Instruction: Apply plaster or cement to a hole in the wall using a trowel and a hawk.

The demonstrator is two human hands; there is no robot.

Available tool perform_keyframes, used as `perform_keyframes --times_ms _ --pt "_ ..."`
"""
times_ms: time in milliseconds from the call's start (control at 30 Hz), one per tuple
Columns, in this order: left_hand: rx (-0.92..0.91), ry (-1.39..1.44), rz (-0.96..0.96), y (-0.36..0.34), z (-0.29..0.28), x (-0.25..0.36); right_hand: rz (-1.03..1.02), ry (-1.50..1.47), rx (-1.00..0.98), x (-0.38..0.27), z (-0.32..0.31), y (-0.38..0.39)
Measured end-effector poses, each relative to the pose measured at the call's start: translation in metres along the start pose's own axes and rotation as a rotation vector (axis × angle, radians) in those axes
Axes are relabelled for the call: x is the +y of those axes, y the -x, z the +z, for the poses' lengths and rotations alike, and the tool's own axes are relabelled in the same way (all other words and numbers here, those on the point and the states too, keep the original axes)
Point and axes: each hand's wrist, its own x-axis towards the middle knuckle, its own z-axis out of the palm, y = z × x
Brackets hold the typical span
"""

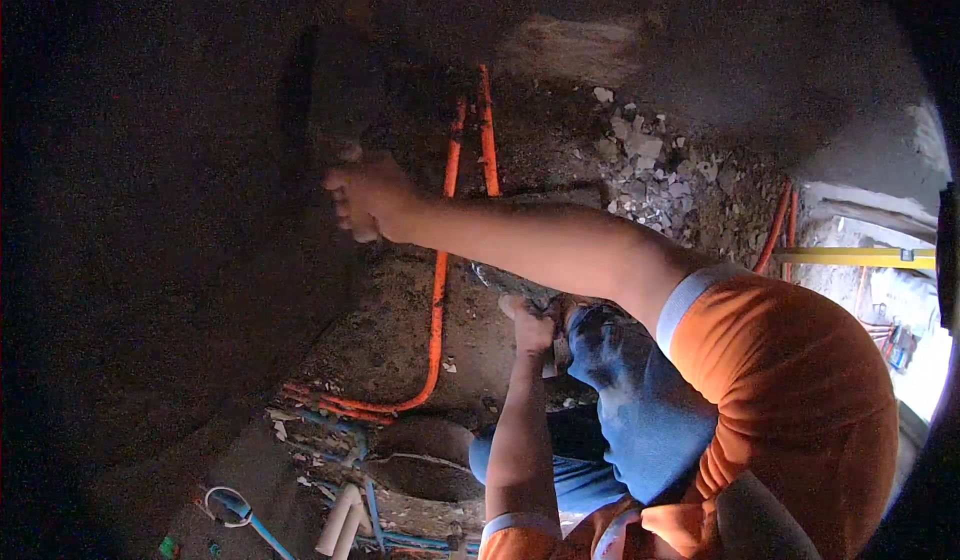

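Observation:
My right hand (375, 198) reaches across to the left, up against the dark wall. Its fingers are closed round the handle of a flat hand tool (345, 90), perhaps a plastering trowel; its long dark shape is hard to make out against the wall. Lower down, in front of my bent knees, my left hand (530, 328) is closed too. A dark grey, mortar-smeared thing (512, 282) shows just beyond it, partly behind my right forearm. Its kind cannot be told.
Orange conduits (437, 310) bend along the rough ground between my arms and the wall. Broken rubble (640, 155) lies at the far side. Pale pipe pieces (340, 520) and a blue tube (265, 535) are near lower left. A yellow bar (855, 257) stands out at right.

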Motion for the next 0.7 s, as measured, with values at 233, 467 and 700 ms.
perform_keyframes --times_ms 233,467,700 --pt "0.196 -0.288 0.375 -0.005 0.005 -0.025 0.202 -0.291 0.246 0.041 -0.063 -0.051" --pt "0.162 -0.255 0.358 -0.007 -0.001 -0.020 0.181 -0.147 0.086 0.034 -0.017 -0.041" --pt "0.048 0.030 0.279 -0.006 0.000 -0.034 -0.029 0.299 -0.055 0.047 0.014 0.023"
